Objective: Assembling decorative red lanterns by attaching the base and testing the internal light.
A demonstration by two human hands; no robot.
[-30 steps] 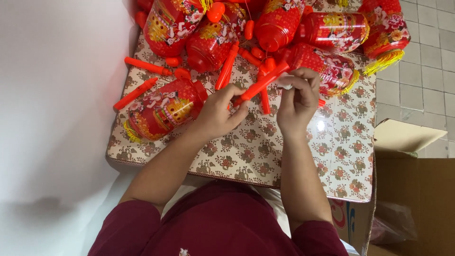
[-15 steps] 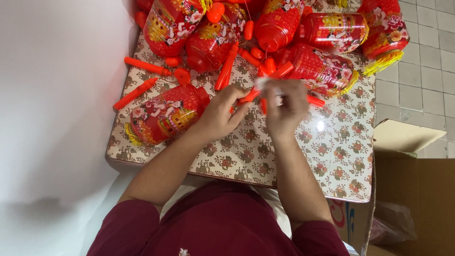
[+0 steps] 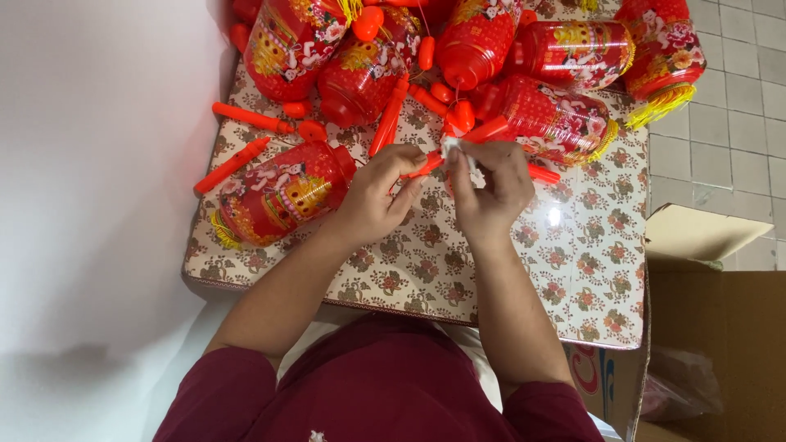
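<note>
Head view shows the left hand (image 3: 378, 195) gripping an orange stick (image 3: 426, 164) slanting far-right, the right hand (image 3: 490, 187) pinching its white tip (image 3: 450, 146) above the tabletop (image 3: 524, 278).

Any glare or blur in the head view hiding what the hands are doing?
Head view: a bright glare spot on the glossy floral table cover right of the right hand; both it and the left hand are sharp; the small white piece at the fingertips is too tiny to identify.

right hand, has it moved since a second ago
Yes. The right hand has drawn back from the lantern with the yellow fringe toward the person, and now sits lower over the floral tablecloth.
</note>
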